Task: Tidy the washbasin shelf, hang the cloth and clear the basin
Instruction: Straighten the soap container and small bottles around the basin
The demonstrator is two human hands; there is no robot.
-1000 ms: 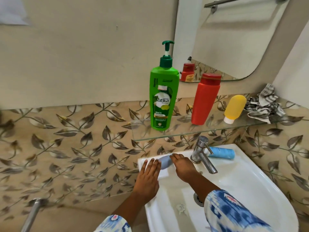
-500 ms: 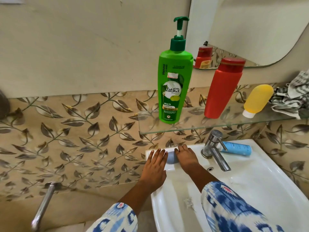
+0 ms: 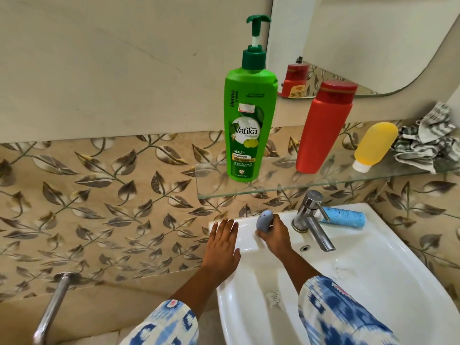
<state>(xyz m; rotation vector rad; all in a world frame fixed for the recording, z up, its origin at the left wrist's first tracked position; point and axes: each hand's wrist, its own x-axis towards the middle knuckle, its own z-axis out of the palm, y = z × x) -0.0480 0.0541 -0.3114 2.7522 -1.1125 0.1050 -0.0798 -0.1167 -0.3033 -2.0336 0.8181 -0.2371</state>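
Note:
My right hand [image 3: 275,234] grips a small grey oval object [image 3: 264,220] and holds it tilted up just above the back left ledge of the white washbasin [image 3: 368,277]. My left hand [image 3: 222,245] lies flat and open on the basin's left rim. On the glass shelf [image 3: 278,184] stand a green pump bottle [image 3: 249,115] and a red bottle [image 3: 323,127]. A yellow bottle [image 3: 374,145] leans there, and a crumpled striped cloth [image 3: 428,138] lies at the shelf's right end. A blue tube [image 3: 344,217] lies behind the tap [image 3: 312,217]. Scraps of paper [image 3: 273,296] sit in the basin.
A mirror [image 3: 373,41] hangs above the shelf's right half and reflects the red bottle. A metal pipe [image 3: 53,307] juts from the tiled wall at lower left. The drain overflow hole [image 3: 305,248] is under the tap spout.
My right hand has closed on the grey object and raised it off the basin ledge. The left hand has drawn slightly away from it. The view has moved closer.

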